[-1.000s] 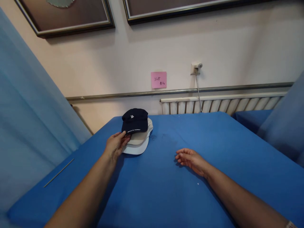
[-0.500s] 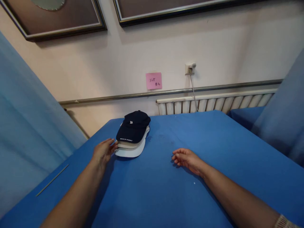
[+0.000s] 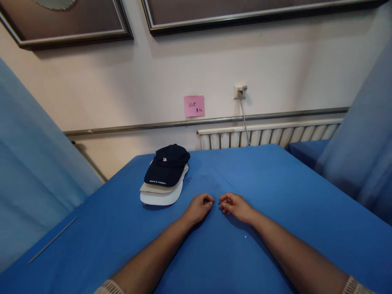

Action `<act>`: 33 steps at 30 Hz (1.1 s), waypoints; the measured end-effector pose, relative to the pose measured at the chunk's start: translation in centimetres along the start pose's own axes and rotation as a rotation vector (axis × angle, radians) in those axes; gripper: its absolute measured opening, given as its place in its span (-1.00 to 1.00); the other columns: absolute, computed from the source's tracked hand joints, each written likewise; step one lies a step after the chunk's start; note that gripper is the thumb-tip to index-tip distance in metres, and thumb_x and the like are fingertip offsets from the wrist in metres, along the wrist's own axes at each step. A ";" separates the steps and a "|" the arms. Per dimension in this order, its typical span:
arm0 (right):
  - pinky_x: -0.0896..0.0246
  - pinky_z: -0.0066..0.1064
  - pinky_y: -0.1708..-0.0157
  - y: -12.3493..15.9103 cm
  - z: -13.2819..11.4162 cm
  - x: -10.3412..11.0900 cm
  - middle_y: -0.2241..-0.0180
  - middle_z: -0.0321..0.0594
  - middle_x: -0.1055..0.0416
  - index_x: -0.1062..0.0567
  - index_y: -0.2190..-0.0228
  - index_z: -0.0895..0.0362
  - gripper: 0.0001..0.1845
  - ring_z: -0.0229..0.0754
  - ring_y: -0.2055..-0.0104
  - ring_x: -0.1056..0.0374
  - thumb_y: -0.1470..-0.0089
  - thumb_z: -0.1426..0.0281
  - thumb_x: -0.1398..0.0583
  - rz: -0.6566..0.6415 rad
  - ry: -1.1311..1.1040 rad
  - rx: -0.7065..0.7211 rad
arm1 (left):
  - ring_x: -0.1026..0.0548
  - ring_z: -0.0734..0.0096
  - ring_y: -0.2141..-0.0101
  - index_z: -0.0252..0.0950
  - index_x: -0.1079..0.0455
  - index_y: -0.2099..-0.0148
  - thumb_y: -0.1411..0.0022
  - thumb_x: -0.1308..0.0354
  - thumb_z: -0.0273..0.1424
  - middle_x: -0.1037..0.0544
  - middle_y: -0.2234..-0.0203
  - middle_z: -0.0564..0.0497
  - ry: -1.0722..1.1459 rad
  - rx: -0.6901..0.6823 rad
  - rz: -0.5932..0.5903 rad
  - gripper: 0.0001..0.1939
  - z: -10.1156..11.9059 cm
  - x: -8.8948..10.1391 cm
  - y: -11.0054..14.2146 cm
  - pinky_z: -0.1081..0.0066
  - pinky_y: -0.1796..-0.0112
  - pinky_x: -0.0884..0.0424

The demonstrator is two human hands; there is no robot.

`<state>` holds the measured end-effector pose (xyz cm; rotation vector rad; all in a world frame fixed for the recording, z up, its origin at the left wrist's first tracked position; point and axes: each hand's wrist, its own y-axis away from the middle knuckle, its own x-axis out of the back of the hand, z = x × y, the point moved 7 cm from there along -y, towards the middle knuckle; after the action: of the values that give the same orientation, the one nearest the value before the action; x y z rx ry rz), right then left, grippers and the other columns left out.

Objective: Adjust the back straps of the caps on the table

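Note:
My left hand [image 3: 198,209] rests low over the blue-covered table with its fingers loosely bent and nothing visible in them. Facing it across a small gap is my right hand [image 3: 235,207], its fingers half curled, slightly apart and without any object. To the left of both hands lies a stack of baseball caps, touched by neither. On top is a dark navy cap [image 3: 165,168] with a small white emblem and white lettering on its brim. Beneath it show the brim of a beige cap [image 3: 153,188] and, lowest, the brim of a white cap [image 3: 162,198].
A thin stick [image 3: 52,240] lies near the left edge of the blue table cover [image 3: 211,261]. Behind the table are a radiator [image 3: 269,134], a metal rail [image 3: 137,128] and a plug with a cord [image 3: 240,92]. Blue curtains [image 3: 36,163] hang at both sides.
My left hand has moved away from the caps' brims, rightward to beside my right hand. The cap stack stays on the table. The view has shifted slightly.

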<state>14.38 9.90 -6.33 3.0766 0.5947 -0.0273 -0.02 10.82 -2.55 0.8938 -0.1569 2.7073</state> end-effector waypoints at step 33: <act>-0.09 -0.41 0.57 4.4 -21.8 8.6 0.67 -0.28 -0.19 -0.14 0.71 0.06 -0.25 -0.29 0.63 -0.15 -0.14 -0.20 0.34 0.788 0.002 0.666 | -0.31 0.49 0.62 -0.27 -0.19 0.67 -0.26 0.08 0.08 -0.28 0.71 0.05 0.544 -0.402 0.497 -0.36 15.8 9.0 -2.8 0.44 0.52 -0.26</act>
<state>24.29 9.26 15.33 3.6637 -0.8215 -0.2601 2.87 12.62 15.50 -0.0192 -0.8591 3.0661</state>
